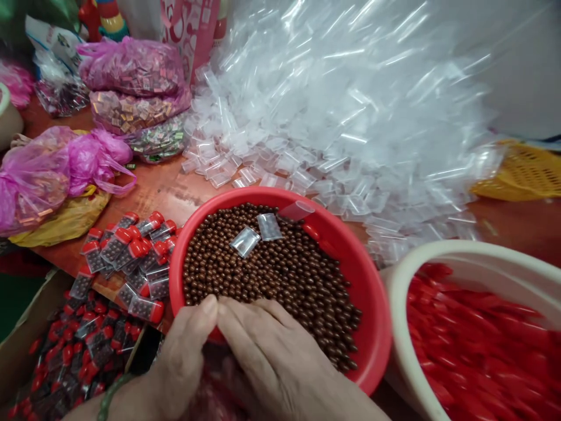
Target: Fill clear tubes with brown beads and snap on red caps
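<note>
- Meeting at the near rim of the red basin (377,345), your left hand (184,348) and right hand (276,351) bunch their fingers; how open they are, and any hold, cannot be told.
- Brown balls (272,275) lie inside; leaning on that rim could tip them out.
- Clear sleeves (269,227) rest on top; a sweep might bury them.
- Leftward, red-capped cases (127,257) crowd the box (26,324); a nudge could topple some.

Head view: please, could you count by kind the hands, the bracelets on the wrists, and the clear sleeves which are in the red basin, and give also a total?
Hands: 2 (left hand, right hand)
Green bracelet: 1
Clear sleeves in the red basin: 3 (two on the brown balls, one by the wall)
Total: 6
</note>
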A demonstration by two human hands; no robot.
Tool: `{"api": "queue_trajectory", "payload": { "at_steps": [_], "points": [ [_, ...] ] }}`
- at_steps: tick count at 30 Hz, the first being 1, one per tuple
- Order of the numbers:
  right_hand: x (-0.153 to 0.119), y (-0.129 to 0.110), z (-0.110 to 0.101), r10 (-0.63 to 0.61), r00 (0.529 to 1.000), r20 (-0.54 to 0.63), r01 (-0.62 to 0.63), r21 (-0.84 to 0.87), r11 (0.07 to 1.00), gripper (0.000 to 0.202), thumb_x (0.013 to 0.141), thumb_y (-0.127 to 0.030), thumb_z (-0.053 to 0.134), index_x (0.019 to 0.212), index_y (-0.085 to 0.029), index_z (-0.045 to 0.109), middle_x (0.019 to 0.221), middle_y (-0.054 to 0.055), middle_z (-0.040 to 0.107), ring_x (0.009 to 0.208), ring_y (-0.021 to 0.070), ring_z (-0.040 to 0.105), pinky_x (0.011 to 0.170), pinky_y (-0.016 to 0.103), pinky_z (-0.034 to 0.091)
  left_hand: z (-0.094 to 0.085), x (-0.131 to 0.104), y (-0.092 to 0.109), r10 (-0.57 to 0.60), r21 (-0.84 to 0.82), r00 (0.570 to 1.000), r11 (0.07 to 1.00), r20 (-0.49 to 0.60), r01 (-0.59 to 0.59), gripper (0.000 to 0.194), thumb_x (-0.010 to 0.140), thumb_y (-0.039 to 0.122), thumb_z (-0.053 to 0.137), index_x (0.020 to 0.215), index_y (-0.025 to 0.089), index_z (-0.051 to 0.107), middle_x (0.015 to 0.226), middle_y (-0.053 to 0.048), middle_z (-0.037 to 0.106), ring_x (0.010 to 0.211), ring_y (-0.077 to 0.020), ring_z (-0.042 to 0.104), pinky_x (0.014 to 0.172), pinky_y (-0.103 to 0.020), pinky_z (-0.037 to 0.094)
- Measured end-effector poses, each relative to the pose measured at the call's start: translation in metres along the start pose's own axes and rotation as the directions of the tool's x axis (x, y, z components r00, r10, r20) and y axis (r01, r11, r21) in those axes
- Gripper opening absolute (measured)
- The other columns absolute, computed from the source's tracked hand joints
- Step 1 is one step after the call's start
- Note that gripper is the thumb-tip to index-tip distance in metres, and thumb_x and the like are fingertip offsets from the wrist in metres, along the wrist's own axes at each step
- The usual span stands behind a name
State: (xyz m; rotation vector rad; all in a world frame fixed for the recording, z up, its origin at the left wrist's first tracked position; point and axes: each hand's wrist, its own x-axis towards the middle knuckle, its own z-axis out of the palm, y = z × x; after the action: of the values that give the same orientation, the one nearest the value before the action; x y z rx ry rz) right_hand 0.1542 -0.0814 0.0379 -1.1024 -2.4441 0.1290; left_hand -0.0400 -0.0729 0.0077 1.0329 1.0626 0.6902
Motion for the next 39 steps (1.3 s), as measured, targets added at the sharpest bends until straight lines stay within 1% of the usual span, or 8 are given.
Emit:
{"api": "queue_trajectory", "payload": {
  "at_steps": [4,9,17,20,22,27,34,39],
  "points": [
    [0.001,0.032,-0.013,0.131,0.980,0.153,-0.148,0.105,0.983,0.047,0.097,-0.041,0.050,0.134,-0.014,0.051,0.123,0.012,0.070,0.112,0.0228,0.067,0.090,0.036,0.057,-0.027,-0.012,0.018,-0.058,-0.100,0.978,0.992,0.199,0.079,0.046,0.096,0.050,0.045,0.076,0.018,0.071,0.060,-0.002,0.061,0.057,-0.0160,0.052,0.062,-0.029,0.040],
    [-0.005,0.091,-0.006,0.385,0.921,-0.066,-0.377,0.109,0.920,0.033,0.094,-0.039,0.057,0.119,-0.018,0.062,0.103,0.010,0.074,0.089,0.0252,0.073,0.076,0.038,0.059,-0.038,-0.022,0.021,-0.090,-0.274,0.992,0.955,0.086,0.111,0.054,0.093,0.064,0.043,0.090,0.017,0.068,0.064,0.000,0.055,0.059,-0.0118,0.045,0.059,-0.024,0.033],
    [0.016,0.037,-0.009,0.181,0.978,0.101,-0.207,0.427,0.880,0.049,0.087,-0.047,0.066,0.129,-0.025,0.057,0.119,0.009,0.071,0.104,0.0227,0.070,0.085,0.030,0.059,-0.007,0.010,0.029,-0.011,-0.123,0.954,0.991,0.301,0.050,0.051,0.089,0.039,0.064,0.136,0.022,0.050,0.094,-0.001,0.051,0.080,-0.0123,0.050,0.073,-0.025,0.044],
    [0.011,0.027,0.002,0.383,0.891,0.242,-0.447,0.609,0.655,0.049,0.086,-0.052,0.066,0.127,-0.026,0.058,0.125,0.009,0.068,0.111,0.0231,0.067,0.089,0.032,0.058,-0.001,0.020,0.026,0.089,0.007,0.958,0.996,0.274,-0.094,0.052,0.090,0.028,0.062,0.140,0.022,0.049,0.113,-0.006,0.060,0.104,-0.0189,0.057,0.095,-0.035,0.047],
    [0.006,0.029,0.016,0.514,0.766,0.385,-0.588,0.744,0.319,0.051,0.090,-0.057,0.057,0.131,-0.027,0.055,0.128,0.010,0.066,0.110,0.0226,0.068,0.088,0.033,0.058,0.002,0.024,0.021,0.167,0.110,0.965,0.975,0.204,-0.193,0.058,0.085,0.026,0.069,0.139,0.021,0.050,0.125,-0.008,0.060,0.116,-0.0229,0.057,0.104,-0.039,0.046],
    [0.008,0.028,0.035,0.454,0.590,0.667,-0.556,0.744,-0.370,0.081,0.082,-0.081,0.042,0.141,-0.026,0.045,0.129,0.015,0.065,0.117,0.0288,0.064,0.096,0.047,0.053,0.013,0.031,0.014,0.415,0.396,0.894,0.803,0.166,-0.446,0.060,0.082,0.019,0.073,0.138,0.011,0.050,0.115,-0.011,0.067,0.105,-0.0217,0.063,0.099,-0.036,0.051],
    [0.028,0.025,0.026,0.456,0.415,0.787,-0.482,0.615,-0.624,0.092,0.073,-0.085,0.050,0.136,-0.017,0.048,0.113,0.017,0.072,0.109,0.0309,0.069,0.091,0.044,0.055,0.030,0.039,0.018,0.479,0.683,0.799,0.447,0.362,-0.578,0.064,0.087,0.015,0.060,0.145,0.007,0.032,0.118,-0.019,0.066,0.104,-0.0311,0.063,0.090,-0.048,0.055],
    [0.023,0.028,0.031,0.486,0.424,0.764,-0.446,0.643,-0.622,0.078,0.074,-0.075,0.061,0.125,-0.017,0.054,0.093,0.011,0.075,0.086,0.0261,0.073,0.070,0.034,0.057,0.038,0.043,0.023,0.397,0.710,0.819,0.422,0.414,-0.564,0.050,0.086,0.009,0.056,0.133,0.004,0.040,0.108,-0.017,0.067,0.100,-0.0294,0.065,0.091,-0.045,0.056]
  ]
}}
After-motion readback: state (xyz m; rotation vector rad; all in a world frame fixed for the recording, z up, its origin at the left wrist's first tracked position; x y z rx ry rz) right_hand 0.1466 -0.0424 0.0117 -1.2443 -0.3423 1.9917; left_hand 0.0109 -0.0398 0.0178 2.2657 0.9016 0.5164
